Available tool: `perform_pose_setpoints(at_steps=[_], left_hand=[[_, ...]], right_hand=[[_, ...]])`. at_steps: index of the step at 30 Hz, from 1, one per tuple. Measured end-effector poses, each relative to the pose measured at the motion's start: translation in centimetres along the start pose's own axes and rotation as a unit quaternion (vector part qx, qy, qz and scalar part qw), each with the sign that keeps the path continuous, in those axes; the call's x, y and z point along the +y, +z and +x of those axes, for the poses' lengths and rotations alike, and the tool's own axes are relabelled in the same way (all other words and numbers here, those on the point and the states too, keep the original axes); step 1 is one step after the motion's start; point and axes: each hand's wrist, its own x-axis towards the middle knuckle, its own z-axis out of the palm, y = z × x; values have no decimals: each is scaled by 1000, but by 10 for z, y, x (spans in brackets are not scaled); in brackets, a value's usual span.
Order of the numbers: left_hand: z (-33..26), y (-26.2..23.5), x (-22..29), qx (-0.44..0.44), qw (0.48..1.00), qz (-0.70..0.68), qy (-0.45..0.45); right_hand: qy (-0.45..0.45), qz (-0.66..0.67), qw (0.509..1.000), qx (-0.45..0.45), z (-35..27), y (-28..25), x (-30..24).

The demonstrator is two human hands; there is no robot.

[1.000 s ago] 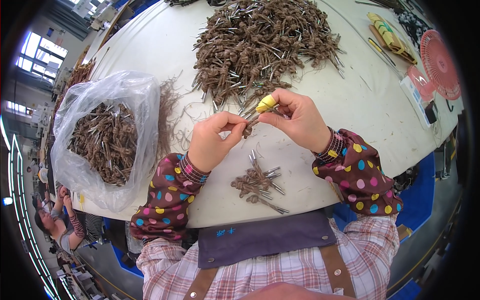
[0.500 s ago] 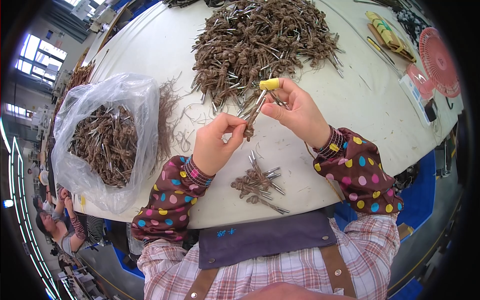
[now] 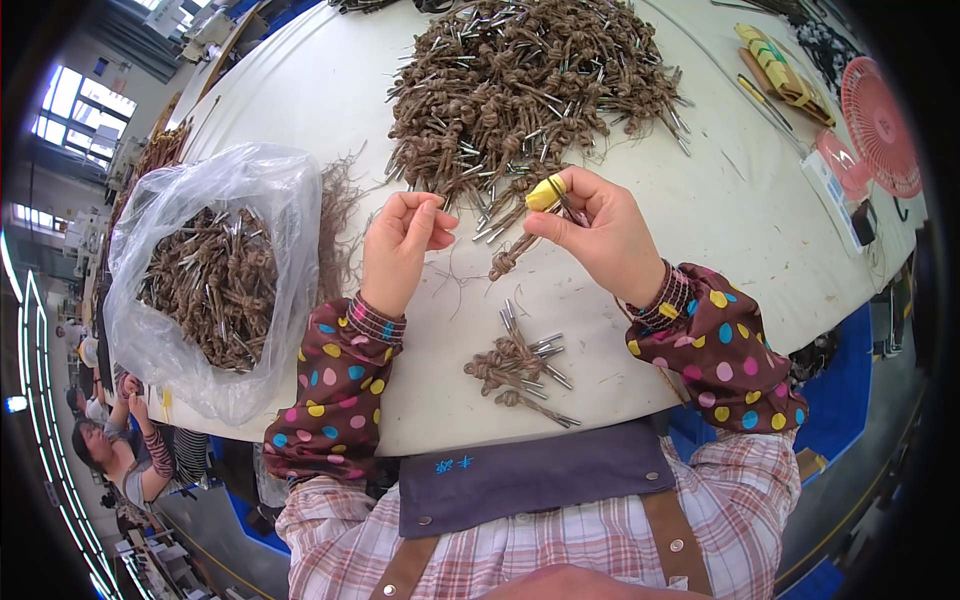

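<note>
Cord piece: I saw a knotted brown cord [image 3: 510, 255] with a metal tip hanging from the right hand, just above the white table [image 3: 300, 110] and near its front edge.
Right hand: my right hand [image 3: 598, 232] was closed in a pinch on the cord's upper end, a yellow cap [image 3: 546, 192] on the thumb.
Left hand: my left hand [image 3: 398, 245] was loosely curled, fingertips together; I could not tell if it held anything. It sat just left of the cord, apart from it.
Small pile: a few finished pieces [image 3: 515, 365] lay below the cord, toward me.
Big heap: the main heap [image 3: 530, 85] lay beyond the cord.
Bag: a clear bag [image 3: 215, 275] of pieces sat well left of the cord.
Fan: a pink fan [image 3: 880, 125] stood far right.
</note>
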Motion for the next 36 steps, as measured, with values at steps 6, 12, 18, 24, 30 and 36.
perform_pose_setpoints(at_steps=[6, 12, 18, 24, 30, 36], left_hand=[[-10, -9, 16, -104, 951, 271, 104], [-20, 13, 30, -206, 941, 247, 105], [-21, 14, 24, -156, 973, 156, 59], [-25, 17, 26, -133, 964, 204, 111], [-21, 11, 13, -175, 985, 2, 5], [-23, 14, 16, -234, 972, 22, -3]], right_hand=[[16, 42, 999, -15, 3, -4, 1], [6, -82, 996, -29, -3, 3, -6], [-20, -116, 993, -26, -5, 5, -8], [-2, -4, 1000, -27, 1, 0, 8], [-14, 18, 999, -48, 2, -5, 3], [-21, -69, 995, -69, -1, -7, -11]])
